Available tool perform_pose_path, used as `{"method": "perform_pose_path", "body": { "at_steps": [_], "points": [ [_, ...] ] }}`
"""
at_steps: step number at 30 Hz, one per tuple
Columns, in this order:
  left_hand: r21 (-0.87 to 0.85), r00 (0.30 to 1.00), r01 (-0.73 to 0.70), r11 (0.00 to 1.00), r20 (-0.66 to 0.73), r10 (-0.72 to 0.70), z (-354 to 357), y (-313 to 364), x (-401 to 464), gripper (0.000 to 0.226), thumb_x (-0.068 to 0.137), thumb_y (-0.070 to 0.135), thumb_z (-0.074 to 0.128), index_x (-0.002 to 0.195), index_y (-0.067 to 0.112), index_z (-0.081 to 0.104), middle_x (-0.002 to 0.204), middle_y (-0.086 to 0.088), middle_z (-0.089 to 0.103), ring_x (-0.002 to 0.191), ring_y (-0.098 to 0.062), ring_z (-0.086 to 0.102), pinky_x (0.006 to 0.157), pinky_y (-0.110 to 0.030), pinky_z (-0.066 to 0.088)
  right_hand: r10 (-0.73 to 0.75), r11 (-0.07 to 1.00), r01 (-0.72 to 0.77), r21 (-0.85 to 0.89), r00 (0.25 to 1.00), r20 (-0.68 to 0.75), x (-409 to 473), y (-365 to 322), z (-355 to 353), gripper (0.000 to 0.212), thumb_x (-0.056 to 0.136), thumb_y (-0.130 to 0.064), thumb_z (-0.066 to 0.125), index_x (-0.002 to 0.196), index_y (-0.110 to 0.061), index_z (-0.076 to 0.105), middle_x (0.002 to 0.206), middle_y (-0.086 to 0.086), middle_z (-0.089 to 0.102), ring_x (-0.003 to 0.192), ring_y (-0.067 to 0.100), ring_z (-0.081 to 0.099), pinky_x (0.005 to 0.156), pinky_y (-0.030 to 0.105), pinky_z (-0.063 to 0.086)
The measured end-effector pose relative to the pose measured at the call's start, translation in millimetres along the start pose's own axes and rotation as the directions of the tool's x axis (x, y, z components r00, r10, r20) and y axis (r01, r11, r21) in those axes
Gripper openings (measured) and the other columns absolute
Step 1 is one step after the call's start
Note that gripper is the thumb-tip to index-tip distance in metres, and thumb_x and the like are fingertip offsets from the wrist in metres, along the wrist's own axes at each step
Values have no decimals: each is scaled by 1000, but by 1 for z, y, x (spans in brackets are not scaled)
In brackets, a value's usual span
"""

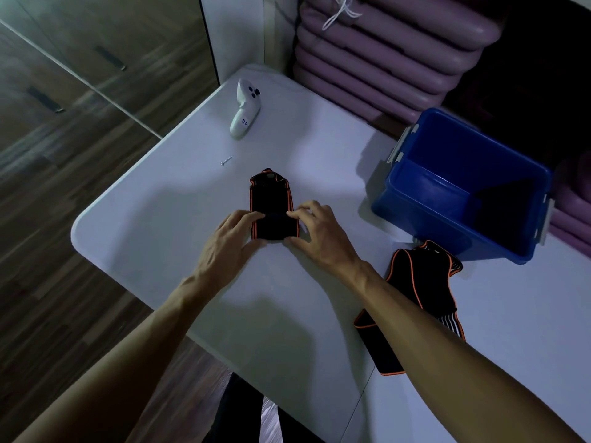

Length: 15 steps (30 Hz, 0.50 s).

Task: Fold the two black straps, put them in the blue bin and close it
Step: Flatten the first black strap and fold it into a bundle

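A black strap with orange edging [271, 199] lies folded on the white table [153, 219], near its middle. My left hand [228, 238] pinches its near left edge and my right hand [319, 231] pinches its near right edge. A second black strap with orange trim [419, 282] lies unfolded to the right, partly hidden under my right forearm. The blue bin [460, 183] stands open at the right of the table, and I see nothing inside it. Its lid is not in view.
A white hand controller [245, 108] lies at the far end of the table and a small screw [226, 161] lies nearer. A stack of purple mats [383, 59] stands behind the table. Wooden floor lies to the left, past the table's rounded edge.
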State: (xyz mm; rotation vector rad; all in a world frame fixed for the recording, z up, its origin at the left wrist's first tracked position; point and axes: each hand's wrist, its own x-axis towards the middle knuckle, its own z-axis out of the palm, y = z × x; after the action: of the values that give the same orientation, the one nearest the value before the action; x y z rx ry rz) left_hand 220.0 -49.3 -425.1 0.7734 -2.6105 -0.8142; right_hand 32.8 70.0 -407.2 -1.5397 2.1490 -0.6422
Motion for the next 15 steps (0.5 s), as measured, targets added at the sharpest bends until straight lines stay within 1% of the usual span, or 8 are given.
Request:
{"method": "perform_pose_path", "body": {
  "at_steps": [2, 5, 6, 8, 10, 12, 13, 15],
  "points": [
    [-12, 999, 12, 1000, 43, -11, -4, -3, 5, 48, 91, 41, 56, 128, 12, 54, 113, -7, 60, 102, -26, 57, 86, -30, 45, -5, 999, 6, -33, 1000, 27, 4, -1, -3, 49, 90, -39, 65, 130, -11, 57, 121, 6, 52, 111, 24, 45, 87, 37, 49],
    [7, 996, 20, 1000, 83, -21, -7, -10, 8, 47, 95, 50, 40, 123, 15, 56, 99, -6, 59, 93, -26, 55, 81, -35, 46, 50, 998, -47, -38, 994, 92, 6, -2, -3, 44, 98, -45, 49, 126, -13, 59, 120, 7, 50, 113, 25, 43, 88, 39, 48],
    [4, 995, 58, 998, 82, -58, -7, -9, 8, 49, 95, 53, 36, 116, 15, 59, 93, -5, 58, 89, -26, 53, 80, -36, 45, 76, 997, -73, -29, 991, 111, 6, -2, -2, 44, 99, -46, 46, 123, -13, 61, 120, 8, 51, 114, 26, 42, 90, 41, 48],
    [-22, 984, 169, 985, 65, -167, -4, -6, 12, 55, 94, 58, 31, 98, 13, 62, 84, -5, 55, 83, -25, 47, 79, -36, 42, 127, 992, -127, -6, 983, 132, 9, -5, 1, 45, 100, -47, 41, 112, -11, 65, 116, 8, 52, 112, 26, 42, 92, 43, 46],
    [-87, 955, 295, 952, 50, -291, -2, -3, 16, 52, 93, 54, 38, 82, 9, 62, 85, -6, 52, 84, -25, 47, 80, -36, 41, 191, 981, -194, 5, 971, 142, 15, -8, 2, 48, 100, -49, 39, 100, -10, 65, 112, 8, 52, 111, 27, 42, 92, 44, 45],
    [-135, 922, 386, 912, 44, -384, -2, -1, 22, 46, 95, 45, 47, 74, 7, 62, 87, -7, 51, 86, -26, 51, 78, -32, 38, 239, 970, -242, 9, 963, 123, 20, -10, 2, 49, 100, -51, 39, 91, -9, 63, 108, 9, 52, 110, 28, 43, 89, 45, 46],
    [-134, 912, 410, 902, 46, -408, -3, 1, 24, 44, 95, 41, 50, 72, 6, 61, 88, -7, 51, 84, -26, 52, 76, -30, 36, 249, 968, -251, 21, 964, 89, 21, -11, 3, 48, 99, -51, 41, 92, -9, 62, 107, 10, 53, 108, 29, 45, 86, 45, 47],
    [-136, 889, 457, 879, 47, -455, -4, 5, 29, 39, 94, 40, 53, 75, 7, 62, 89, -7, 52, 82, -25, 52, 73, -27, 32, 252, 963, -250, 104, 968, -9, 22, -11, 7, 40, 97, -50, 46, 104, -13, 60, 108, 10, 56, 105, 29, 52, 83, 44, 50]
  ]
}}
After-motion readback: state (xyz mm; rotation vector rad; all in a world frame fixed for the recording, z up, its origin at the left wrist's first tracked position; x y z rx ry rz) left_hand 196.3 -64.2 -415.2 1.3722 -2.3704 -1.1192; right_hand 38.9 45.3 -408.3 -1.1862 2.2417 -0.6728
